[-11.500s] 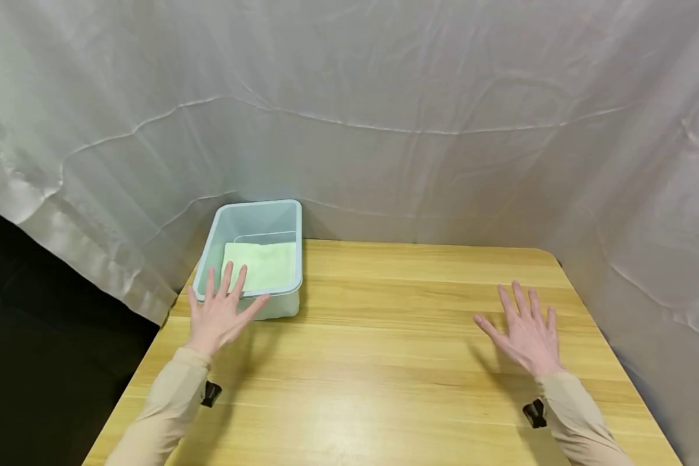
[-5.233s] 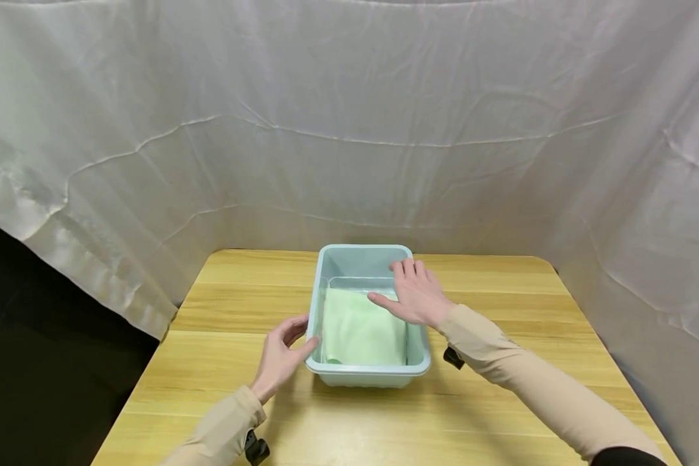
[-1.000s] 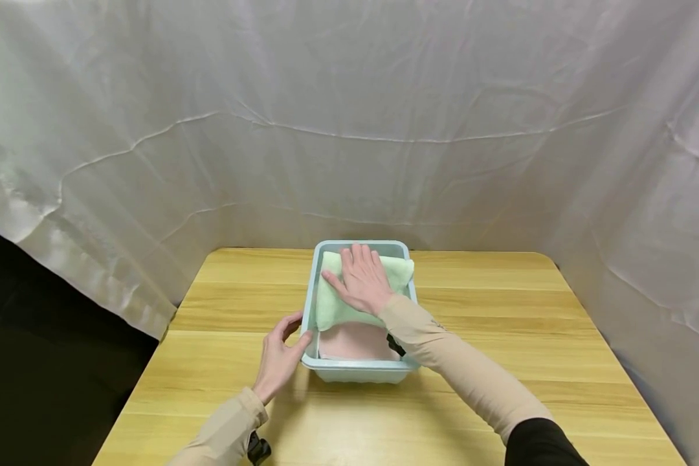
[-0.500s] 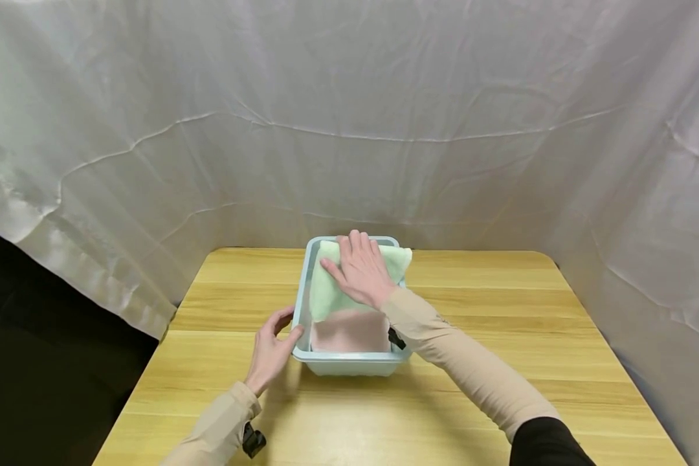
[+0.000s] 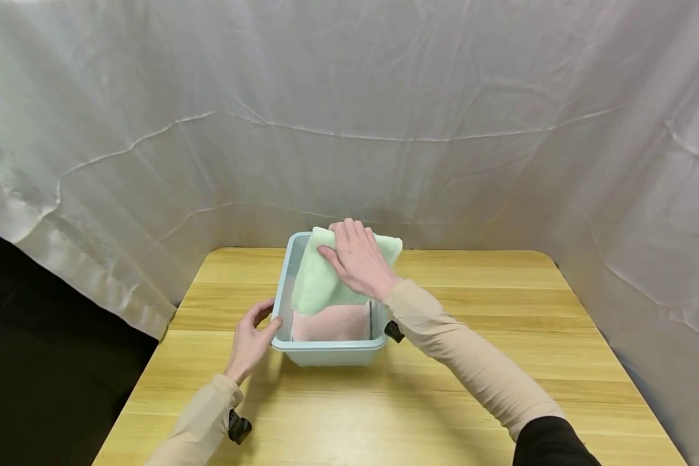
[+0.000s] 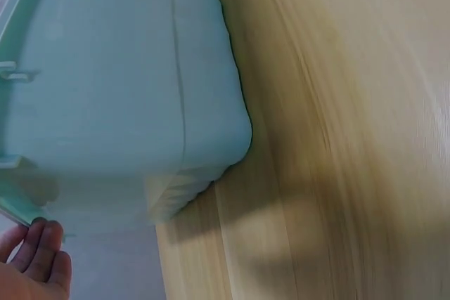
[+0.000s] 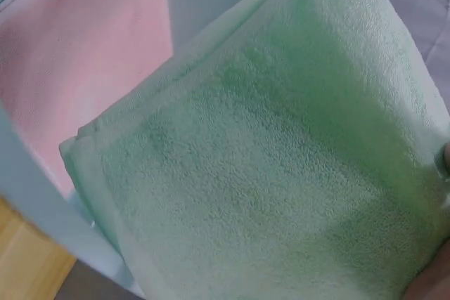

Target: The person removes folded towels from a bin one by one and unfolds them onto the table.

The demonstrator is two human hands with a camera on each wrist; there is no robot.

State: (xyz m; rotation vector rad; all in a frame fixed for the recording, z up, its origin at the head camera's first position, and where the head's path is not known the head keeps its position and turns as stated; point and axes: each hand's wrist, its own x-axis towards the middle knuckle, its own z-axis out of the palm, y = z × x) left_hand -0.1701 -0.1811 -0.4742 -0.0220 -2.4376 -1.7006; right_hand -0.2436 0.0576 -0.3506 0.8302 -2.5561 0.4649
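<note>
My right hand [image 5: 358,259] grips a folded light-green towel [image 5: 316,275] by its upper part, above a pale blue plastic bin [image 5: 334,358]. The towel hangs tilted over the bin, its lower edge inside the rim. Close up in the right wrist view, the green towel [image 7: 239,159] shows a fuzzy pile and stacked folds. Below it, a pink towel [image 5: 332,323] lies in the bin, partly covered by the green one. My left hand [image 5: 249,340] pinches the bin's left rim between thumb and fingers; in the left wrist view its fingertips [image 6: 46,244] curl under that rim.
The bin stands on a wooden table [image 5: 477,336] with rounded back corners. A pale grey curtain [image 5: 443,97] hangs behind and along the right side. At the left, beyond the table edge, is a black area [image 5: 46,362].
The green towel was flat in the bin; over the last second my right hand has raised it further, uncovering the pink towel. The bin, moved rightward earlier, has shifted left with my left hand.
</note>
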